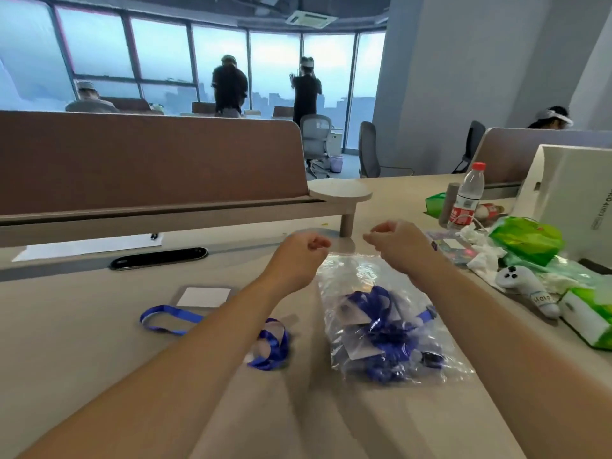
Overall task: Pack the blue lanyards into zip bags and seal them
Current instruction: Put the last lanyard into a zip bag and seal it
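Observation:
A clear zip bag (361,273) lies on the beige desk (82,342) between my forearms, with a bundle of blue lanyards (381,321) and white cards inside. Both hands sit at the bag's far end with curled fingers. My left hand (299,258) pinches the bag's far left corner and my right hand (399,246) pinches the far right corner. The bag's mouth between them is hard to make out. A loose blue lanyard (270,346) lies on the desk to the left, passing under my left forearm toward a badge holder (203,297).
On the right stand a water bottle (467,198), green plastic bags (526,240), a white controller (526,291), a tissue pack (589,321) and a white box (569,200). A brown partition (149,160) runs along the desk's far side. A paper sheet (89,245) and black cable slot (159,258) lie in front of it.

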Demonstrator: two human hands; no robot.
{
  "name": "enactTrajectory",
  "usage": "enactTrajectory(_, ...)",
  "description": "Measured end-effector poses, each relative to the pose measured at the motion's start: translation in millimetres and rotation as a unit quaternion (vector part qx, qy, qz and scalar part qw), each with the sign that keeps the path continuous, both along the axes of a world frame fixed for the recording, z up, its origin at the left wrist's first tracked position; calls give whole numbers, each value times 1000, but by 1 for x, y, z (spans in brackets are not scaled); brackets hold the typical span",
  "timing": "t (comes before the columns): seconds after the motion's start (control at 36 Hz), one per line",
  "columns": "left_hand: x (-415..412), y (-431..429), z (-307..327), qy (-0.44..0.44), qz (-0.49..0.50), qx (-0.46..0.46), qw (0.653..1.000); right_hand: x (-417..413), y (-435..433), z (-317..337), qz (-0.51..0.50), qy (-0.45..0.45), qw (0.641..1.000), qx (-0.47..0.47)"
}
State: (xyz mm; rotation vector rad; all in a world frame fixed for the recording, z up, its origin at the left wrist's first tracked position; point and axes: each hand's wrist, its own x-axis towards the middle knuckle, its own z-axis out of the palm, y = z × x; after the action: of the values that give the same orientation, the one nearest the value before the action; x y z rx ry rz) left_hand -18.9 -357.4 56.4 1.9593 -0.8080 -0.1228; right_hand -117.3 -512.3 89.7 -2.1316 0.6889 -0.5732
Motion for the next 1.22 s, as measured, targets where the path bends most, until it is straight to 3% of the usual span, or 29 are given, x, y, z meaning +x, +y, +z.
enactTrajectory(0.22, -10, 109, 7, -52, 50, 31, 997, 14, 105, -2, 74, 0, 997, -15)
enactTrajectory(0.5, 15, 221, -22, -64, 120, 84, 987, 61, 204, -43, 145, 71, 986, -37)
enactTrajectory(0.83, 73, 242, -63, -28, 148, 122, 981, 134, 218, -85, 206, 199, 933, -219)
enactTrajectory(1.22, 89, 238, -83, -20, 130, 167, 977, 150, 215, -100, 185, 262, 913, -252)
